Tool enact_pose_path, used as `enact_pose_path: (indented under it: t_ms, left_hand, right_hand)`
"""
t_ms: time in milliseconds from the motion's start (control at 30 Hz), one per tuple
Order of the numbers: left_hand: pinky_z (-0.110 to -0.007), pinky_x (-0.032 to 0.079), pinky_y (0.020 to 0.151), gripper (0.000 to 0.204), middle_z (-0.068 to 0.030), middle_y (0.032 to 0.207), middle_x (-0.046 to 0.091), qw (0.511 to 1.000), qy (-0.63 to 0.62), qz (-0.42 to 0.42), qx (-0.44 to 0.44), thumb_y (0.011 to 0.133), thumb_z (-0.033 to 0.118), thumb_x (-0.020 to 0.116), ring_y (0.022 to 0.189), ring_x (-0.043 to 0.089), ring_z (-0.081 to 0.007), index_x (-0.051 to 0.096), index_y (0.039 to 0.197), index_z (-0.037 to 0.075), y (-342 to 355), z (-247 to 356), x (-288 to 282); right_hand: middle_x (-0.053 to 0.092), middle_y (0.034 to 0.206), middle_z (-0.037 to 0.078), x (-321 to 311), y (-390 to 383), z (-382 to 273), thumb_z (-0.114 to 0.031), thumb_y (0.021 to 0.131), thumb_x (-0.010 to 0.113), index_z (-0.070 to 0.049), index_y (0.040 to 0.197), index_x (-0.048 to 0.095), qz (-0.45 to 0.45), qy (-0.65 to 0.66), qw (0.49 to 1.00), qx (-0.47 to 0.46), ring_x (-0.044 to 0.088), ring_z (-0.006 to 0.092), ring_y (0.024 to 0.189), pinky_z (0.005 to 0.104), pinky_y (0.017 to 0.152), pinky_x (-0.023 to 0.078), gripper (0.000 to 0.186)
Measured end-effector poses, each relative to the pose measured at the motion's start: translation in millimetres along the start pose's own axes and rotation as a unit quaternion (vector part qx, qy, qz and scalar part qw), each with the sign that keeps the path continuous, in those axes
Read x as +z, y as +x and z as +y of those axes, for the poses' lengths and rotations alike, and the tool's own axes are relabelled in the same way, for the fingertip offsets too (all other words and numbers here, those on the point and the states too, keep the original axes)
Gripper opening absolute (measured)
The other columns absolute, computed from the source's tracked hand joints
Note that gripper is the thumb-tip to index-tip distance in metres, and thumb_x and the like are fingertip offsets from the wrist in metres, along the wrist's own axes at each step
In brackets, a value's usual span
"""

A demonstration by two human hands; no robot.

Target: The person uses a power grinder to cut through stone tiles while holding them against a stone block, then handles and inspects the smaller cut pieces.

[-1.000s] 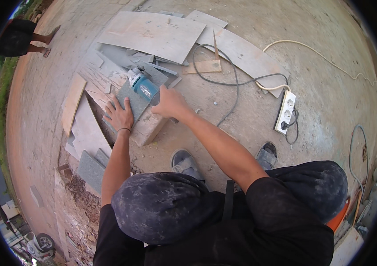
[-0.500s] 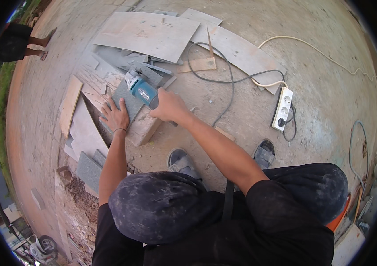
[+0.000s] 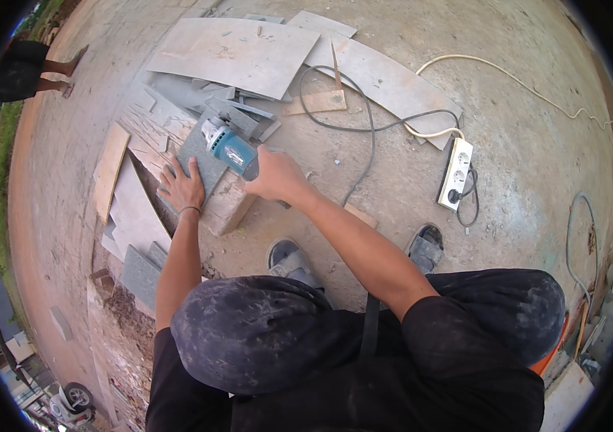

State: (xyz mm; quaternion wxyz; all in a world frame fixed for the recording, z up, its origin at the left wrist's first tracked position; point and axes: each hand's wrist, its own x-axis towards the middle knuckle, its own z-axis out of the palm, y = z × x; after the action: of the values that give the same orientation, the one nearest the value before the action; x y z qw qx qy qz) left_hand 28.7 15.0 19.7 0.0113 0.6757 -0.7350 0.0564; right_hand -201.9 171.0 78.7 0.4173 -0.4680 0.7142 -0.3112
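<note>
Bystander: at the far upper left, a person (image 3: 15, 70) in dark shorts, the legs showing on the paved ground.
Scooter: part of a white scooter (image 3: 61, 407) shows at the lower left rim.
Tan board: a narrow tan board (image 3: 110, 173) lies at a slant, overlapping pale offcuts (image 3: 135, 209).
Grey pieces: two speckled grey pieces (image 3: 139, 277) lie beside the left forearm, nearer the person.
Left hand: the left hand (image 3: 182, 189) is laid flat on the slab's left part, its fingers spread apart, a thin dark band at the wrist.
Grey slab: the grey slab (image 3: 195, 142) rests on a dusty block (image 3: 231, 205), between and under the two hands.
Angle grinder: the teal angle grinder (image 3: 233, 151) is above the slab, metal head pointing up and left; whether its disc meets the stone cannot be told.
Pale sheets: large pale sheets (image 3: 227, 54) lie overlapping beyond the grinder.
Right hand: the right hand (image 3: 278, 176) has its fingers clamped around the grinder's rear body.
Wood scrap: a flat wood scrap (image 3: 315, 103) lies beside a looped dark cord (image 3: 373, 144).
Power strip: the white power strip (image 3: 456, 173) lies on the ground at right, a dark plug in its near socket.
</note>
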Motion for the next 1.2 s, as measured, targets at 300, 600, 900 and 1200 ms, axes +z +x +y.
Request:
enact_pose_path:
  t_ms: [300, 600, 900, 1200]
  left_hand:
    - [-0.063, 0.01, 0.119, 0.075, -0.0195, 0.158, 0.033, 1.0, -0.008, -0.004, 0.003, 0.099, 0.065, 0.035, 0.15, 0.023, -0.0365, 0.033, 0.157, 0.017, -1.7, 2.9, -4.0]
    - [-0.062, 0.011, 0.12, 0.075, -0.0198, 0.158, 0.034, 1.0, -0.007, -0.001, 0.005, 0.099, 0.066, 0.033, 0.15, 0.022, -0.0368, 0.033, 0.157, 0.017, -2.4, 2.6, -4.0]
    - [-0.062, 0.011, 0.12, 0.076, -0.0201, 0.158, 0.034, 1.0, 0.001, -0.007, 0.003, 0.099, 0.066, 0.032, 0.15, 0.022, -0.037, 0.032, 0.157, 0.017, -0.8, 1.9, -3.7]
    - [-0.062, 0.01, 0.12, 0.076, -0.0201, 0.159, 0.032, 1.0, -0.009, -0.007, 0.012, 0.099, 0.067, 0.034, 0.151, 0.022, -0.038, 0.032, 0.157, 0.018, -0.2, 0.1, -3.7]
  right_hand:
    - [0.068, 0.101, 0.031, -5.5, -9.9, 6.8, -0.022, 0.069, 0.075, 0.007, 0.109, 0.054, 0.0, 0.008, 1.0, 0.001, 0.066, 0.0477, 0.099, 0.0504, 0.089, 0.053, 0.054]
    - [0.068, 0.101, 0.031, -10.8, -18.0, 10.9, -0.023, 0.069, 0.075, 0.007, 0.109, 0.054, -0.019, 0.007, 1.0, 0.01, 0.066, 0.0469, 0.098, 0.0497, 0.088, 0.054, 0.054]
    - [0.066, 0.094, 0.03, -3.0, -22.2, 24.8, -0.027, 0.069, 0.074, 0.005, 0.107, 0.053, 0.004, 0.014, 1.0, -0.016, 0.065, 0.0477, 0.091, 0.0512, 0.081, 0.052, 0.054]
    - [0.065, 0.092, 0.03, -0.8, -32.3, 39.1, -0.026, 0.07, 0.072, 0.004, 0.112, 0.051, 0.008, 0.032, 0.999, -0.022, 0.064, 0.048, 0.09, 0.0523, 0.079, 0.051, 0.056]
